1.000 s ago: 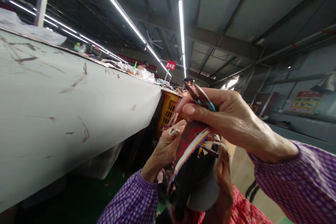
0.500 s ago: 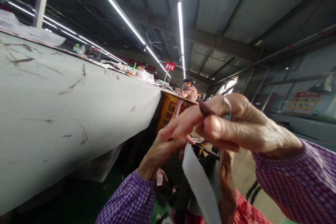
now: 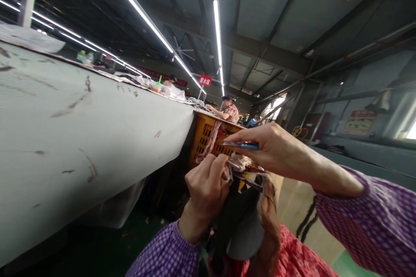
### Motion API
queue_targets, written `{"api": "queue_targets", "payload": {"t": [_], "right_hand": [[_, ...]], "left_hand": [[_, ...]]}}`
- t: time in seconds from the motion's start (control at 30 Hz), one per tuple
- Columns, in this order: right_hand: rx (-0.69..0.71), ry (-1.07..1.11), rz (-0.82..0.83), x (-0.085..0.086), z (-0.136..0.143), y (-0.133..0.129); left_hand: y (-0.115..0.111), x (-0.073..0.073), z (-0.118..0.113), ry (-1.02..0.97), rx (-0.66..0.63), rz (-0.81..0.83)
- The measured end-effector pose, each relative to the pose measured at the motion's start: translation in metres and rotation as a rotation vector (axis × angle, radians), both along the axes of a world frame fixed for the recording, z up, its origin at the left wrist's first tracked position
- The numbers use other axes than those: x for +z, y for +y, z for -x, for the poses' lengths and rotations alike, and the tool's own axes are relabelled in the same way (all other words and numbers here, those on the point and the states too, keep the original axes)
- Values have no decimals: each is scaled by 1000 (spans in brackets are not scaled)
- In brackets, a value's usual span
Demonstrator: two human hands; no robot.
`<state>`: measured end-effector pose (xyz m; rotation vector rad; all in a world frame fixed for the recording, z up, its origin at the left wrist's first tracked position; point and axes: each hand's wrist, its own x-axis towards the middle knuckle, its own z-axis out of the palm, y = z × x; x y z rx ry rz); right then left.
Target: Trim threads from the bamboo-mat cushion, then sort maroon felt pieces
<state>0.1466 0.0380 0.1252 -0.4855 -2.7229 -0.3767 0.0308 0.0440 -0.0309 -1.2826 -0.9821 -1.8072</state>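
From my end I see the right hand (image 3: 276,151) clamped on blue-handled snips (image 3: 246,145), just above the left hand (image 3: 208,184) — a fist closed around a piece of material (image 3: 231,172) whose edge pokes out. Beyond them, by the white-sided table (image 3: 130,134), stands a yellow crate (image 3: 199,136).

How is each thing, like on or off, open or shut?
Left hand: curled shut on a pale piece
Right hand: gripping the blue tool
Blue tool: held, open or shut unclear
Ceiling lights: on
Strip: hanging against the yellow crate
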Motion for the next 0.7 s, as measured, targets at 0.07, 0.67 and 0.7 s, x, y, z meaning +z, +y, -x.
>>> {"api": "queue_targets", "payload": {"t": [0.07, 0.67, 0.7], "right_hand": [[0, -117, 3, 5, 2, 0], [48, -389, 5, 17, 9, -4], [39, -384, -10, 16, 9, -2]], "left_hand": [[4, -1, -5, -59, 2, 44], [11, -2, -1, -25, -46, 56], [12, -3, -1, -13, -42, 47]]}}
